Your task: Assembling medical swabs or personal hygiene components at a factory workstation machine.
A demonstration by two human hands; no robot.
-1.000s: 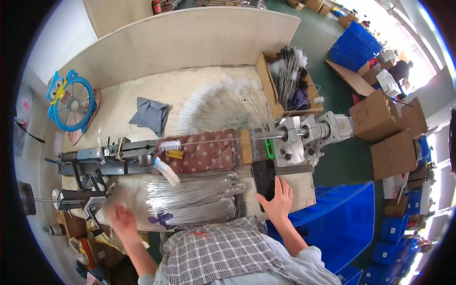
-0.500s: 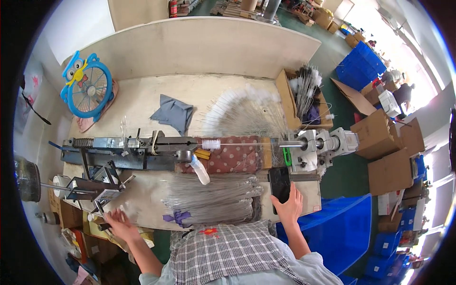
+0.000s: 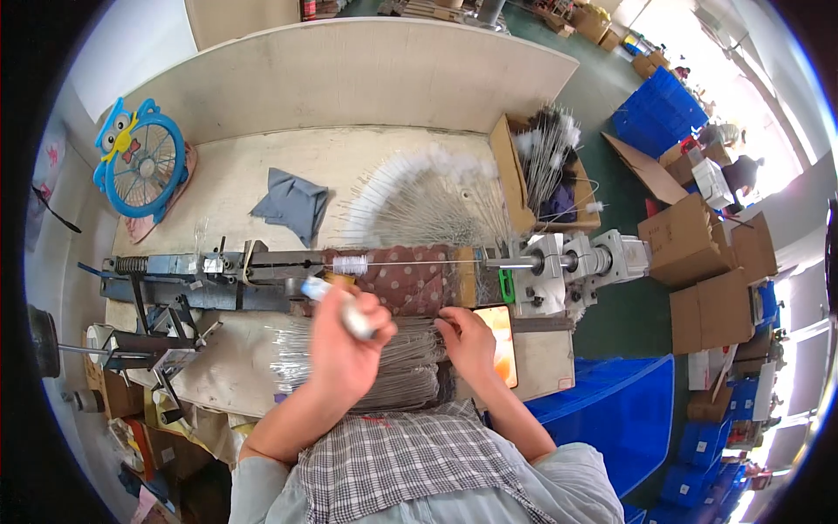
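Observation:
My left hand [image 3: 342,341] is closed around the white-wrapped lever handle [image 3: 356,320] at the front of the machine; motion blurs it slightly. My right hand [image 3: 471,345] has its fingers bent together at the right end of a bundle of thin metal wires [image 3: 401,384]; what they pinch, if anything, is too small to tell. Beside that hand lies a phone [image 3: 504,349] with its screen lit. A brush with white bristles [image 3: 351,265] is stretched along the machine, its wire stem running right to the metal spindle [image 3: 515,262].
Behind the machine lie a grey cloth [image 3: 292,205] and a fan of finished white brushes [image 3: 419,196]. A cardboard box [image 3: 515,179] holds more brushes. A blue fan [image 3: 140,166] stands at the far left. One blue bin [image 3: 611,419] sits right of the table.
My left hand has moved right from the table's left front onto the lever handle. My right hand has left the phone for the wire bundle. The phone's screen has lit up.

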